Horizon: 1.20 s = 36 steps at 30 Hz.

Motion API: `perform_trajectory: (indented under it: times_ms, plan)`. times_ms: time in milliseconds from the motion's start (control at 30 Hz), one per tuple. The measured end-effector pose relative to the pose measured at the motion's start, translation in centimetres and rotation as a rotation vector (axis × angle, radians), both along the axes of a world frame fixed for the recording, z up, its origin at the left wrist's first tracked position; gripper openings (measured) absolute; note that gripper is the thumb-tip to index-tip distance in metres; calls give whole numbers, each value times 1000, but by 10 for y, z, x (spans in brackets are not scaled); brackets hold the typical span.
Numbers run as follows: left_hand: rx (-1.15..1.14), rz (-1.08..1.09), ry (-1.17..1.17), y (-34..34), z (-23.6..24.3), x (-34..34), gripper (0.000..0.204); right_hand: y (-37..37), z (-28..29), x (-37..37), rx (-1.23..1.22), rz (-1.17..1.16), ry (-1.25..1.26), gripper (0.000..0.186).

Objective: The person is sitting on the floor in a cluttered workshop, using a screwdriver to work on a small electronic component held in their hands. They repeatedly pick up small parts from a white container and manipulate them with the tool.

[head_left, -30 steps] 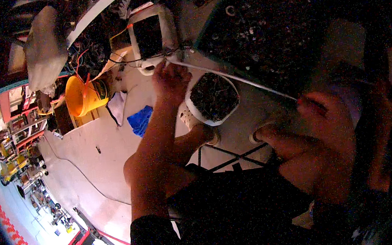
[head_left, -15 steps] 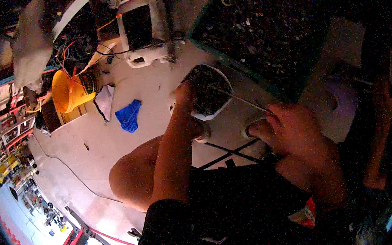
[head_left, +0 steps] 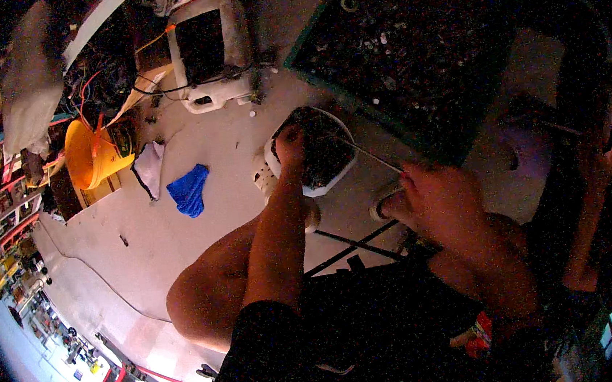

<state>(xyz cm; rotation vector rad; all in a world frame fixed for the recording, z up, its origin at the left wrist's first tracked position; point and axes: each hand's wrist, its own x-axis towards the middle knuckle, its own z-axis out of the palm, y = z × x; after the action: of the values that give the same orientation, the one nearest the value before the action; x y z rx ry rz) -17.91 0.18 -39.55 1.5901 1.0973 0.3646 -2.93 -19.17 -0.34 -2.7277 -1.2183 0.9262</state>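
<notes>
"Above one white-rimmed container [head_left: 336,180] on the floor [head_left: 152,262], how many hands?"

"Two. The right hand [head_left: 439,195] is clenched around one thin rod [head_left: 370,155] that reaches over the dark contents [head_left: 321,159]; the left hand [head_left: 290,146] is at them, its grip too dim to tell."

"And nearby?"

"One blue cloth [head_left: 190,192] and one yellow bucket [head_left: 110,169] to the left; one green-edged tray [head_left: 368,108] beyond, to the right."

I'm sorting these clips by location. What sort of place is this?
Probably a workshop or scrap-sorting area, judging by the tangled wires, the white container of dark bits, and the green-edged surface strewn with small pieces.
</notes>
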Motion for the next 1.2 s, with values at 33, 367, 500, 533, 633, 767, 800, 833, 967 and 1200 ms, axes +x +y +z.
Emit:
perform_trajectory:
  times_ms: [33, 367, 500, 533, 633, 767, 800, 833, 967, 1200]
  plan:
    - [-19, 27, -54, -2, -4, 4, 25, 1, -4, 1, -17, 14, 4, 20]
    - [210, -235, 367, -15, 17, 36, 31, 1, -11, 0, -64, 148, 51, 26]
    - [227, -347, 541, -23, 59, 55, 33, -8, -20, 0, -85, 98, 1, 31]
    - [214, -340, 582, -24, 60, 60, 33, -11, -24, -1, -94, 85, -7, 32]
    - [174, -231, 724, -27, 60, 70, 33, -2, -19, -3, -85, 37, 24, 31]
    - [134, -491, 772, -11, 63, 75, 34, -9, -27, -8, -43, 1, 22, 33]
    - [73, -469, 746, -4, 46, 65, 35, -7, -26, -9, -34, 5, 39, 34]
    - [-33, -424, 667, -4, 43, 62, 35, -7, -26, -9, -26, -5, 57, 35]
    - [-569, -126, 211, -7, 68, 44, 33, -1, -10, 0, -120, -108, 151, 39]
    - [-988, 10, -357, 3, 104, 35, 15, -21, 5, 11, 77, -156, 140, 21]
